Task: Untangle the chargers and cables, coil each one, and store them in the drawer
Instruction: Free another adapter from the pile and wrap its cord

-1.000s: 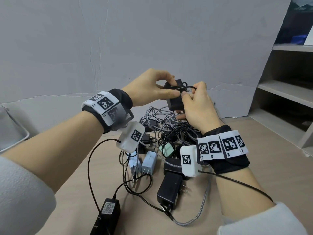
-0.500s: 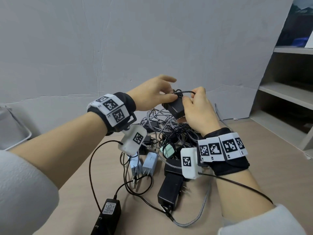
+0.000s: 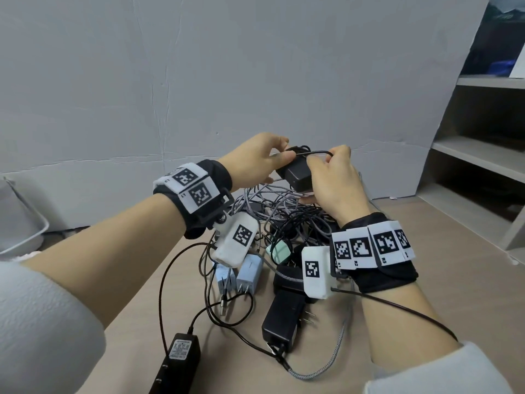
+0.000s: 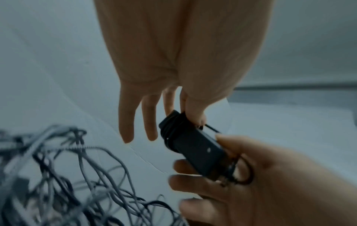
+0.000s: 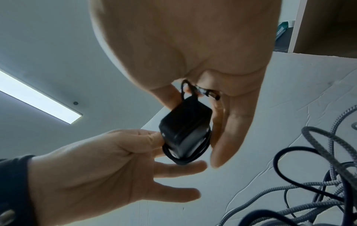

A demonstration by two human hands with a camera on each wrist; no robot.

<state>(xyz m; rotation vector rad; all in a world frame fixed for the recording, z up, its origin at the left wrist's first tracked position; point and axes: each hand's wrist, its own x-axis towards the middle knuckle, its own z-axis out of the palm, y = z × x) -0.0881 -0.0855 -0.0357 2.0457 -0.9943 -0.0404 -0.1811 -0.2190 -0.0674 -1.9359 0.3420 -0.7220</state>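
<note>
The charger [image 3: 295, 175] is a small black block with its thin black cord [image 3: 311, 152] wound round one end. I hold it in the air between my hands, above the tangle [image 3: 284, 214]. My left hand [image 3: 255, 157] pinches the wrapped end with thumb and forefinger, the other fingers straight; my right hand [image 3: 332, 180] curls round the far end and the cord's loop. It has tipped flatter and lower than a second ago.

A light wooden table [image 3: 426, 280] carries tangled cables [image 3: 284, 217] and chargers [image 3: 284, 317].
</note>
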